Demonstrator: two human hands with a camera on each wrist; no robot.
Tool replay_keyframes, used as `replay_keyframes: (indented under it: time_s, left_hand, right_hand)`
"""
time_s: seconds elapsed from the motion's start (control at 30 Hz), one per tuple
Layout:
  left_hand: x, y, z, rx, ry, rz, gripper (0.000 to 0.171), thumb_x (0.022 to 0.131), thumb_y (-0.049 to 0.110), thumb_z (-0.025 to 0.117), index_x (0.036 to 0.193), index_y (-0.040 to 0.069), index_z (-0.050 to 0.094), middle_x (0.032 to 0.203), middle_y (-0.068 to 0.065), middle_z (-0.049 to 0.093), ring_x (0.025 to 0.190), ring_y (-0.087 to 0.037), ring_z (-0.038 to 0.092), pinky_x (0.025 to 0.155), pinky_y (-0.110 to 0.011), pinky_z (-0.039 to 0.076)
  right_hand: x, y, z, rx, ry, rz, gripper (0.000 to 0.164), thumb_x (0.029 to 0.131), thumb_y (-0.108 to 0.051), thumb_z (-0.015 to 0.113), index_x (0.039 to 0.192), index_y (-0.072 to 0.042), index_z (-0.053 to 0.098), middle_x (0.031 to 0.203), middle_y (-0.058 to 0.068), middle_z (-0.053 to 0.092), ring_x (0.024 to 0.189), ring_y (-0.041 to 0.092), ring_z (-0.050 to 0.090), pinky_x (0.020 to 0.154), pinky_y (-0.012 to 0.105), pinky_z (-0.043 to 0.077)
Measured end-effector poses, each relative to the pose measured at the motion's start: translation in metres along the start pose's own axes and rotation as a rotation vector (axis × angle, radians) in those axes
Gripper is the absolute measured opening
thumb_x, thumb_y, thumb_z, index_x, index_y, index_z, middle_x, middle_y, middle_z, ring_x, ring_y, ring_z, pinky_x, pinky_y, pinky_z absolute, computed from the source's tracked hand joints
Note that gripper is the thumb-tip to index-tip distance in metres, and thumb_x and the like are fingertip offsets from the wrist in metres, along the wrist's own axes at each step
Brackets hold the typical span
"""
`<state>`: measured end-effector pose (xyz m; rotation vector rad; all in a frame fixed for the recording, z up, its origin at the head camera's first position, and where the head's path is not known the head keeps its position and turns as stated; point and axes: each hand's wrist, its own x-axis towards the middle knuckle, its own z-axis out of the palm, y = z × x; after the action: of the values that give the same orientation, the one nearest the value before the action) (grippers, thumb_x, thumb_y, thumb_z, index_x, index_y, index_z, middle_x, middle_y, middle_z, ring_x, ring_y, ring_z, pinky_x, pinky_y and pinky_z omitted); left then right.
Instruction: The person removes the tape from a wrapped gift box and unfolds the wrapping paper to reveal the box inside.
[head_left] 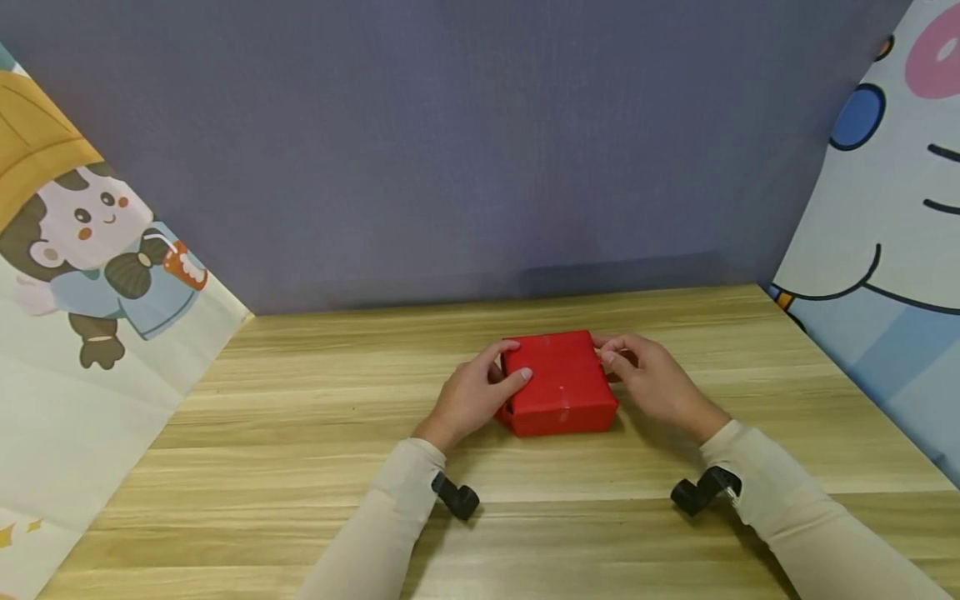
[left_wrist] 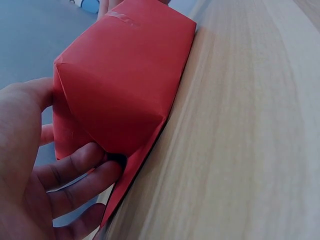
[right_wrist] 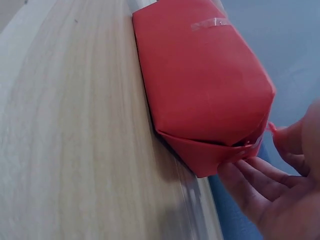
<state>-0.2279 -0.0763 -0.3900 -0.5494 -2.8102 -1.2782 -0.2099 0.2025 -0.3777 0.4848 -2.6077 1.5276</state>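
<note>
One squarish box wrapped in smooth red paper (head_left: 558, 367) sits in the head view on the pale, streaky wooden table (head_left: 262, 450). From where I stand, the person's hands are well apart, one at each end of it. The left hand (head_left: 468, 396) curls round the left end, thumb on top; the right hand (head_left: 656, 383) works at the right end.

By the left wrist view, fingertips touch the folded red paper flap (left_wrist: 112, 112) beside a small dark gap (left_wrist: 118, 158). That grip seems best kept light but steady, so the box cannot slide or its corner crush.

By the right wrist view, thumb and forefinger look pinched on a small red scrap (right_wrist: 271, 127), paper or tape, I cannot tell, while other fingers touch the partly lifted end fold (right_wrist: 200, 154). I'd pull low and slowly along the seam there, bracing the opposite end, since a sharp tug could tear the paper.
</note>
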Motion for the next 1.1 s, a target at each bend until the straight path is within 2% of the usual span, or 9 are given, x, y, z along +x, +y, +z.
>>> replay_keyframes:
  time_s: [0.33, 0.7, 0.93, 1.1]
  left_hand:
    - [0.0, 0.0, -0.001, 0.028, 0.006, 0.004, 0.053, 0.093, 0.057, 0.063, 0.141, 0.039, 0.052, 0.078, 0.005, 0.061, 0.065, -0.014, 0.056, 0.058, -0.033, 0.045]
    - [-0.001, -0.001, 0.0, 0.03, 0.009, 0.006, 0.052, 0.093, 0.056, 0.063, 0.141, 0.039, 0.053, 0.078, 0.006, 0.062, 0.066, -0.014, 0.057, 0.058, -0.033, 0.046]
    - [-0.001, -0.001, -0.001, 0.02, 0.006, 0.006, 0.052, 0.093, 0.056, 0.064, 0.141, 0.038, 0.053, 0.078, 0.005, 0.062, 0.065, -0.014, 0.057, 0.058, -0.033, 0.046]
    - [-0.001, 0.0, -0.001, 0.022, 0.002, 0.003, 0.053, 0.093, 0.057, 0.063, 0.141, 0.039, 0.053, 0.079, 0.005, 0.062, 0.066, -0.014, 0.057, 0.058, -0.033, 0.046]
  right_hand:
    - [0.003, 0.005, -0.003, 0.054, 0.005, 0.04, 0.019, 0.107, -0.009, 0.048, 0.107, 0.008, 0.056, 0.134, 0.031, 0.055, 0.103, 0.037, 0.068, 0.082, 0.038, 0.058]
    - [0.003, 0.008, -0.007, 0.101, 0.042, 0.074, 0.021, 0.107, -0.005, 0.045, 0.113, 0.012, 0.053, 0.127, 0.03, 0.059, 0.108, 0.036, 0.065, 0.084, 0.04, 0.057]
    - [0.003, 0.013, -0.015, 0.064, 0.044, 0.117, 0.022, 0.107, -0.008, 0.044, 0.114, 0.01, 0.055, 0.121, 0.028, 0.062, 0.1, 0.029, 0.067, 0.079, 0.033, 0.058]
    - [0.002, 0.016, -0.02, 0.019, 0.029, 0.105, 0.021, 0.107, -0.009, 0.046, 0.112, 0.008, 0.056, 0.117, 0.026, 0.065, 0.096, 0.029, 0.067, 0.077, 0.035, 0.059]
